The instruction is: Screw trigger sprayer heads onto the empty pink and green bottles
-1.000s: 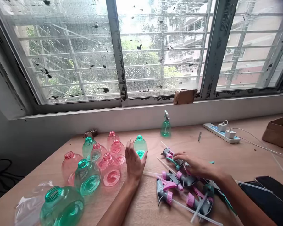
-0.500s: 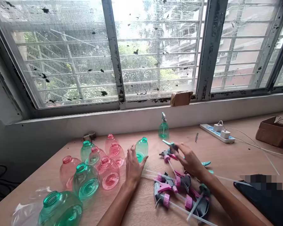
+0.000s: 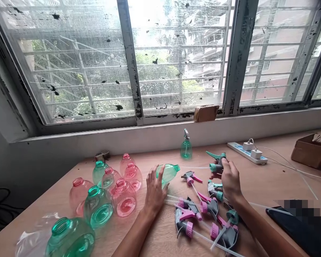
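Observation:
My left hand [image 3: 155, 191] grips a small green plastic bottle [image 3: 169, 172] and tilts it, its open neck pointing right. My right hand [image 3: 228, 176] holds a grey spray head with a green trigger [image 3: 217, 161] above the table, its thin dip tube running left toward the bottle. Below my right hand lies a heap of grey spray heads with pink and green collars [image 3: 205, 216]. A group of pink and green open bottles [image 3: 111, 189] stands left of my left hand.
A finished green spray bottle [image 3: 186, 145] stands near the window sill. A white power strip [image 3: 247, 151] with plugs lies at the back right, a cardboard box [image 3: 311, 150] at the far right. A dark device [image 3: 299, 228] and a plastic bag [image 3: 29, 235] flank the front.
My left hand has closed on the green bottle and tipped it to the right. My right hand has lifted a green-trigger spray head out of the heap and up to the right.

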Demonstrator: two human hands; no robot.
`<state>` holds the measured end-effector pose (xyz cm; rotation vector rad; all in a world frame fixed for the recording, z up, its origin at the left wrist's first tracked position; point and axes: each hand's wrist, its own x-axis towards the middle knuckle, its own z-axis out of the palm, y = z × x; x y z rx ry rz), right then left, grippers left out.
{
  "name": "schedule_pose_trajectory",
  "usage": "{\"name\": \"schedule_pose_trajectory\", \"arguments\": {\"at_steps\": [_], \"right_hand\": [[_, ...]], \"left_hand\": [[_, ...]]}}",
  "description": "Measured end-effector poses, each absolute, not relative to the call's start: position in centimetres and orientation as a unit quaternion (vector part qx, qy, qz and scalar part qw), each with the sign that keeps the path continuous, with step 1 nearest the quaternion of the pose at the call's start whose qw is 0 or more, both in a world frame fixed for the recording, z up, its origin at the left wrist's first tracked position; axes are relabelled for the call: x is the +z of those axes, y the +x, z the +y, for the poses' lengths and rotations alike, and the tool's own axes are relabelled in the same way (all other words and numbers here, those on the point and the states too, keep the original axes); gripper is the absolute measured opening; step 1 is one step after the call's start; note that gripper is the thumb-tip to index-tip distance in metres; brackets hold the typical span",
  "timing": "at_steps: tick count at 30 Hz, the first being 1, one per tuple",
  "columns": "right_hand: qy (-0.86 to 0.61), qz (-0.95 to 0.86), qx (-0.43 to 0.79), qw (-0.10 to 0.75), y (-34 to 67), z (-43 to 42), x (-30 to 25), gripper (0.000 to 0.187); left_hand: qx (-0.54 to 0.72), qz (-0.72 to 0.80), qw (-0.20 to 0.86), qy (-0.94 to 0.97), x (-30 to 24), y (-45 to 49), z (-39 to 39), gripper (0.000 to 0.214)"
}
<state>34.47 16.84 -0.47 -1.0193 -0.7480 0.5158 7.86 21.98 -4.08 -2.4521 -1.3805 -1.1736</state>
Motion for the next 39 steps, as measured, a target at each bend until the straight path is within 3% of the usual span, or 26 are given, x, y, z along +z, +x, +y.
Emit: {"name": "schedule_pose_trajectory", "arguments": {"at_steps": [6,15,23,31,34,39], "right_hand": [[-0.468,-0.381,0.271,0.750,32.9,16.9,-1.2,0.035],[-0.487,-0.350,0.191,0.777,34.4,17.0,-0.9,0.036],[-0.482,-0.404,0.197,0.752,33.3,16.8,-1.1,0.040],[-0.468,-0.514,0.235,0.680,30.0,15.9,-2.2,0.049],[-0.479,-0.531,0.231,0.660,29.2,15.6,-2.7,0.044],[-0.451,-0.490,0.335,0.667,29.5,16.4,-3.4,0.043]], "left_hand": [[-0.371,-0.420,0.030,-0.827,-4.1,7.8,22.0,0.078],[-0.387,-0.413,0.013,-0.824,-4.3,7.7,22.2,0.080],[-0.388,-0.401,0.000,-0.830,-4.6,7.7,21.8,0.086],[-0.379,-0.366,-0.020,-0.850,-4.8,8.0,21.8,0.101],[-0.382,-0.370,-0.026,-0.847,-4.8,7.9,21.9,0.098],[-0.386,-0.375,-0.040,-0.842,-5.0,7.7,22.1,0.090]]}}
